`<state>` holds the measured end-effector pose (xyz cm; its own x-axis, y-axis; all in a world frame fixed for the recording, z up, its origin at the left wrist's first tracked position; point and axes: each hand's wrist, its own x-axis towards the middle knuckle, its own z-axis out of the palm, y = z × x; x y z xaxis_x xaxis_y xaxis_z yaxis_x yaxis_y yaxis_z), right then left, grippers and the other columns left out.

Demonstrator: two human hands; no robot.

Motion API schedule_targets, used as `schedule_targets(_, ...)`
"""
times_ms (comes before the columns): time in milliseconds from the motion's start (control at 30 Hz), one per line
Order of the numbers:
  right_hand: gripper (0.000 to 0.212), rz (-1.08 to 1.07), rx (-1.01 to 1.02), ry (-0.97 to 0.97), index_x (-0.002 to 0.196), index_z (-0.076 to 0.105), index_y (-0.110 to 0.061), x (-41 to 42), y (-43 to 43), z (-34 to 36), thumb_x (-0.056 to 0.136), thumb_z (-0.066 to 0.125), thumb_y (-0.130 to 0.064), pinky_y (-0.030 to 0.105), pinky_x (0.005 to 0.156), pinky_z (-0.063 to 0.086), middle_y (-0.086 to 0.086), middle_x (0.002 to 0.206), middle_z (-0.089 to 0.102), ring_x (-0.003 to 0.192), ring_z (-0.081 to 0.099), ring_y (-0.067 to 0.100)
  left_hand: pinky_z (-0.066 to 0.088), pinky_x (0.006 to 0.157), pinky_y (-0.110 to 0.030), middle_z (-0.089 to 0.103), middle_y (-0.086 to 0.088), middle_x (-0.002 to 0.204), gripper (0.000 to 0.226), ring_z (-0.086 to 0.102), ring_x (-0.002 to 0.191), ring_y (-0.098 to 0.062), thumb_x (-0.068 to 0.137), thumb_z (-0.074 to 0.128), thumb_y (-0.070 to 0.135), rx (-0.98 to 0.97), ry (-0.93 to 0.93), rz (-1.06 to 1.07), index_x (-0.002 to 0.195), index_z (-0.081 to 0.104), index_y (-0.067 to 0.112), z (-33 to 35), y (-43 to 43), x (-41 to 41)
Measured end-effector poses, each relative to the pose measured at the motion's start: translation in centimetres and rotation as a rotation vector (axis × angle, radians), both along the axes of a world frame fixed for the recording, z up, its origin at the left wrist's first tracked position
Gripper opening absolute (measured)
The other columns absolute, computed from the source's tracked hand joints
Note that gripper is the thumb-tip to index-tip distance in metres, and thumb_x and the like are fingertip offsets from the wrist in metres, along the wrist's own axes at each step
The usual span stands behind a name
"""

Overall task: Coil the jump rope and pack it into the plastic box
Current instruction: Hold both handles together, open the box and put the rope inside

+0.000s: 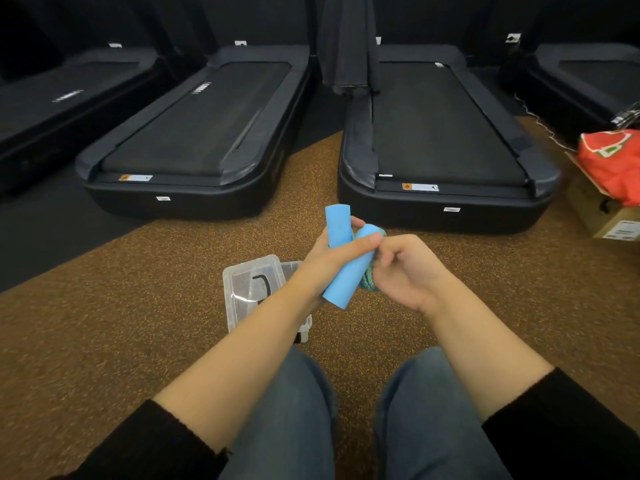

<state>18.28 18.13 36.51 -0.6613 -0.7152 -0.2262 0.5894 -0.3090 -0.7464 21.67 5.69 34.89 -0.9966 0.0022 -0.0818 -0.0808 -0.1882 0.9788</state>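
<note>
The left hand (323, 259) grips both blue handles (341, 277); fingers (385, 253) of the right hand (407, 271) pinch the rope (368, 284). Treadmill stickers (420, 187) are unreadable.

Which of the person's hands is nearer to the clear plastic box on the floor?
Left. The left hand, holding the blue handles, sits just right of the plastic box; the right hand is farther right, beyond the handles.

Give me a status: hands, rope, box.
Left hand grips both blue handles. Right hand pinches jump rope cord. Plastic box on floor, rope not inside.
</note>
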Motion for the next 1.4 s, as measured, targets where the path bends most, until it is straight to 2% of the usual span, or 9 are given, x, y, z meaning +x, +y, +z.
schedule_targets(200,0.027,-0.101,-0.153,-0.027,0.088,0.056,-0.004,0.2,0.1,0.2,0.062,0.054,-0.013,0.039,0.093,0.043,0.013,0.092,0.059,0.089,0.058,0.025,0.054,0.089,-0.043,0.048,-0.007,0.126,0.103,0.061,0.107,-0.022,0.035,0.080,0.069,-0.100,-0.113,0.302,0.120,0.036,0.031,-0.1,1.1,-0.8)
schedule_targets(333,0.012,-0.173,-0.123,0.057,0.085,0.068,-0.008,0.7,-0.6,-0.7,0.077,0.062,-0.015,0.037,0.087,0.051,0.007,0.086,0.069,0.088,0.066,0.021,0.046,0.096,-0.036,0.036,0.000,0.117,0.090,0.047,0.112,-0.016,0.038,0.069,0.070,-0.417,-0.027,0.501,0.109,0.038,0.025,0.0,1.8,-0.7)
schedule_targets(467,0.067,-0.309,0.009,0.076,0.115,0.059,-0.002,1.1,-1.4,-1.2,0.064,0.071,-0.044,0.040,0.098,0.049,0.012,0.104,0.067,0.102,0.064,0.022,0.052,0.087,-0.042,0.054,-0.005,0.106,0.062,0.058,0.097,-0.017,0.058,0.066,0.067,-0.497,0.014,0.342,0.096,0.051,0.020,-0.2,2.1,-0.6)
schedule_targets(533,0.061,-0.367,0.055,0.103,0.106,0.061,-0.004,1.2,-1.5,-1.3,0.065,0.066,-0.048,0.040,0.095,0.051,0.009,0.097,0.068,0.097,0.066,0.020,0.054,0.077,-0.038,0.061,-0.001,0.099,0.062,0.063,0.089,-0.016,0.063,0.061,0.066,-0.504,-0.026,0.249,0.102,0.053,0.019,0.1,1.9,-0.5)
schedule_targets(667,0.048,-0.412,0.102,0.040,0.093,0.063,-0.011,0.9,-1.4,-1.5,0.084,0.049,-0.055,0.030,0.062,0.058,0.003,0.080,0.069,0.075,0.070,0.013,0.049,0.072,-0.028,0.058,-0.003,0.104,0.054,0.060,0.089,-0.013,0.063,0.066,0.050,-0.461,-0.008,0.098,0.104,0.052,0.018,0.6,1.7,0.1)
schedule_targets(800,0.060,-0.403,0.175,0.001,0.102,0.060,-0.009,0.6,-1.3,-1.3,0.083,0.044,-0.063,0.031,0.077,0.056,0.008,0.092,0.065,0.088,0.066,0.018,0.053,0.073,-0.030,0.063,0.000,0.095,0.053,0.063,0.086,-0.016,0.045,0.066,0.040,-0.643,0.026,0.010,0.093,0.053,0.025,0.6,1.5,0.4)
schedule_targets(1033,0.070,-0.279,0.139,-0.041,0.118,0.056,-0.002,0.5,-2.3,-1.2,0.091,0.030,-0.061,0.036,0.099,0.046,0.019,0.119,0.062,0.114,0.060,0.024,0.037,0.052,-0.021,0.056,0.005,0.073,0.032,0.053,0.063,-0.010,0.060,0.077,0.029,-0.737,-0.058,0.232,0.081,0.056,0.017,-0.5,0.2,-0.1)
schedule_targets(1267,0.062,-0.228,0.153,-0.092,0.129,0.051,-0.003,-0.1,-2.6,-1.5,0.096,0.034,-0.053,0.033,0.086,0.051,0.021,0.128,0.059,0.118,0.058,0.026,0.041,0.051,-0.021,0.057,0.001,0.085,0.042,0.055,0.068,-0.008,0.061,0.075,0.026,-0.731,-0.066,0.369,0.096,0.052,0.016,-1.1,1.1,-0.5)
schedule_targets(1400,0.060,-0.167,0.086,-0.119,0.135,0.044,-0.002,-0.6,-1.7,-1.0,0.098,0.032,-0.048,0.037,0.100,0.044,0.021,0.133,0.054,0.123,0.054,0.027,0.040,0.050,-0.021,0.056,0.001,0.087,0.043,0.054,0.068,-0.008,0.063,0.074,0.025,-0.721,-0.080,0.329,0.098,0.051,0.016,-0.6,1.3,-1.1)
